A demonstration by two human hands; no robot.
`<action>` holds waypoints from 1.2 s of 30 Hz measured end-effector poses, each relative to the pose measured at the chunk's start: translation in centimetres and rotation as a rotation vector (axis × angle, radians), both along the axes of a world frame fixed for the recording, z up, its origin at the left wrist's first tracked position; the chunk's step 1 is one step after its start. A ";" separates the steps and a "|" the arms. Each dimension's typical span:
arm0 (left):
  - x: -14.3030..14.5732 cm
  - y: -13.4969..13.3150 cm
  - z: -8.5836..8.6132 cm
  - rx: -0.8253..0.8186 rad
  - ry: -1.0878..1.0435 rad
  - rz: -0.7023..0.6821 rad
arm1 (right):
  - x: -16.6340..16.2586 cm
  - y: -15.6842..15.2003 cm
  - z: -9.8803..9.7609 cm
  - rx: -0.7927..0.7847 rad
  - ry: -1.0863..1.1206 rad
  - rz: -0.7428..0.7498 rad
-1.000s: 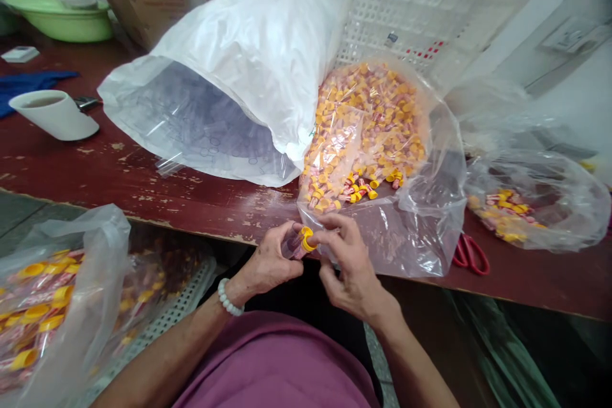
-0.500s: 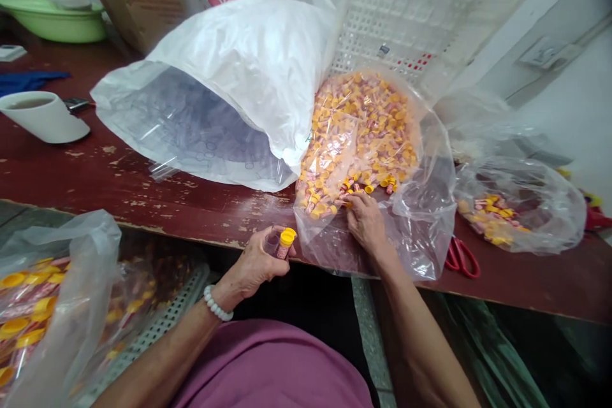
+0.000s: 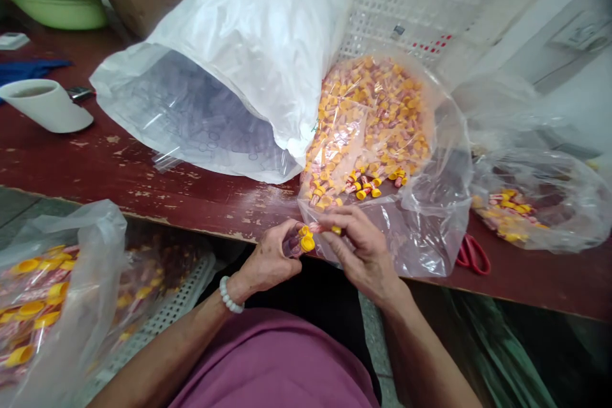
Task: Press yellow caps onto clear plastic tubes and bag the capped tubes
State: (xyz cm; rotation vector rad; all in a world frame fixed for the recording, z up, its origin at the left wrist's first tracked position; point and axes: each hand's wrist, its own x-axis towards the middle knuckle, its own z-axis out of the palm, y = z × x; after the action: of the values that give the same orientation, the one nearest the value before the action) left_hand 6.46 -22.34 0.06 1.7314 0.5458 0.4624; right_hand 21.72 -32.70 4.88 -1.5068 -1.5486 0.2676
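Observation:
My left hand (image 3: 266,259), a beaded bracelet at its wrist, is closed around clear plastic tubes with yellow caps (image 3: 306,243) at the table's front edge. Close beside it, my right hand (image 3: 367,254) pinches a small yellow-capped pink piece (image 3: 316,227), whose pink end reaches toward the tubes. Beyond the hands, a clear plastic bag (image 3: 433,217) lies open, full of similar yellow-capped pieces (image 3: 382,118); several lie loose at its mouth. To its left a white sack (image 3: 253,25) gapes toward me, with clear tubes (image 3: 205,124) inside.
Red-handled scissors (image 3: 473,255) lie right of the bag, near another clear bag (image 3: 568,204) of yellow-capped pieces. At left stand a white cup (image 3: 52,111) and a green basin (image 3: 62,13). Below the table, bagged capped tubes (image 3: 36,309) sit at lower left by a crate (image 3: 157,312).
My right hand has come back from the bag's mouth to my left hand, bringing a yellow-capped piece. My left hand has shifted slightly right, and two yellow caps now show in it.

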 end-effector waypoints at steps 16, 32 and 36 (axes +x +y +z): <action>0.3 -0.4 -0.5 -0.195 -0.030 0.017 | -3.9 -0.3 -1.6 -0.006 -0.373 -0.014; -0.3 -0.2 0.5 -0.832 -0.143 -0.017 | -4.4 1.1 -5.0 0.015 -0.268 -0.104; -0.2 -0.5 0.5 -0.910 -0.142 0.016 | -4.3 1.6 -4.7 0.084 -0.269 -0.099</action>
State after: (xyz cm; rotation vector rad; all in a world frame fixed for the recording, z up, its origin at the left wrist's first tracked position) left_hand 6.26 -22.81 0.51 0.8179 0.5491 0.2724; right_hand 17.39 -31.10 0.22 -1.5964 -1.6643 -0.0600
